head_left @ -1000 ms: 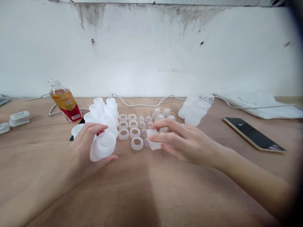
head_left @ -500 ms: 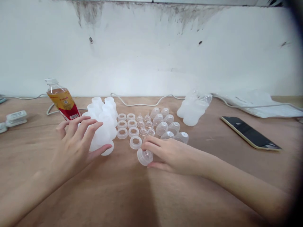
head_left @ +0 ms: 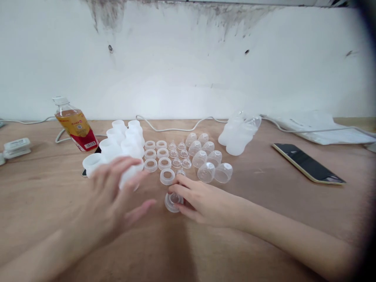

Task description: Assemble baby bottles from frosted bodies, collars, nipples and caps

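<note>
My right hand [head_left: 194, 199] has its fingertips on a clear screw ring [head_left: 168, 204] with a see-through teat [head_left: 175, 198] in its middle, low over the table or on it. Blurred by motion, my left hand [head_left: 117, 196] is open, fingers apart, in front of the white milky baby bottle bodies [head_left: 114, 137]. Its fingers partly cover the nearest bottle body [head_left: 131, 176]. Between the hands and the wall lie rows of loose screw rings [head_left: 150, 165], small clear teats [head_left: 176, 163] and domed transparent caps [head_left: 206, 172].
A tilted drink bottle [head_left: 78, 127] stands at the left, with small white boxes [head_left: 17, 147] beyond it. Capped baby bottles [head_left: 236, 137] stand at the back right. A phone [head_left: 307, 162] and a white plastic bag [head_left: 320, 131] lie farther right. A cable [head_left: 176, 129] runs along the wall.
My left hand has moved right and toward me, off the bottle bodies. My right hand has shifted slightly left and nearer with the ring and teat, whose opening now faces more upward.
</note>
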A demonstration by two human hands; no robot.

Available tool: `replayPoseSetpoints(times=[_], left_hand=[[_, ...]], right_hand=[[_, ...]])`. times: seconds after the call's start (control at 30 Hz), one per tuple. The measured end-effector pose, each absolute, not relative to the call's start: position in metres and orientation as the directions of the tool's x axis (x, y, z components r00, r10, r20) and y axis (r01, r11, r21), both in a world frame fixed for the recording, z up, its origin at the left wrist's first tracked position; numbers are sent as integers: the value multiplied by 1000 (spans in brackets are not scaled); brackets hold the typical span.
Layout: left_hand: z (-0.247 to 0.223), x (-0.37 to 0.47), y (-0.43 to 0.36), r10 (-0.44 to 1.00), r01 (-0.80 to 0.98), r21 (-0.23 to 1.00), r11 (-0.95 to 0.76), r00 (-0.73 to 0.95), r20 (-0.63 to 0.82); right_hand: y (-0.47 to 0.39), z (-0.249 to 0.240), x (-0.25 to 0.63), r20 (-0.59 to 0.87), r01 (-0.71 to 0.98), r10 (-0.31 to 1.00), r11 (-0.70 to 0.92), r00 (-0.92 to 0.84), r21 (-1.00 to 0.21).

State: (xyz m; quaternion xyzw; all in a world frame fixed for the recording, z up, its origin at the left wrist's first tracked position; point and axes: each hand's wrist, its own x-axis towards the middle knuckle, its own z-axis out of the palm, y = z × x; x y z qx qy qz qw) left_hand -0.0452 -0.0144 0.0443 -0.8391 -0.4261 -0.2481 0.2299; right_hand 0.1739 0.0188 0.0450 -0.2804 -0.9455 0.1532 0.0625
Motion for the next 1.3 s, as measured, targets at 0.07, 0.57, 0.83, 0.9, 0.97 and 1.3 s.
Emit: replayPoseSetpoints(times=[0.07,0.57,0.83,0.9,0.97,1.3], left_hand=[[37,-29,-19,623,734,-28,-678,595,507],[46,-4,-6,815,812,81,-578,580,7],[42,-5,3,706,679,-598,-427,663,250],[41,-4,5,703,664,-617,-423,670,239],[41,-3,8,711,665,-618,-419,664,232],[40,-5,17,748,705,-583,-404,622,233]], right_hand=[[19,43,172,50,515,555,799,-830,-311],[32,59,185,210,562,646,751,-734,-347],[55,58,204,118,680,677,684,-727,265],[56,48,202,104,661,669,678,-736,322],[57,40,201,116,648,658,669,-744,363],[60,28,200,130,652,656,668,-744,358]])
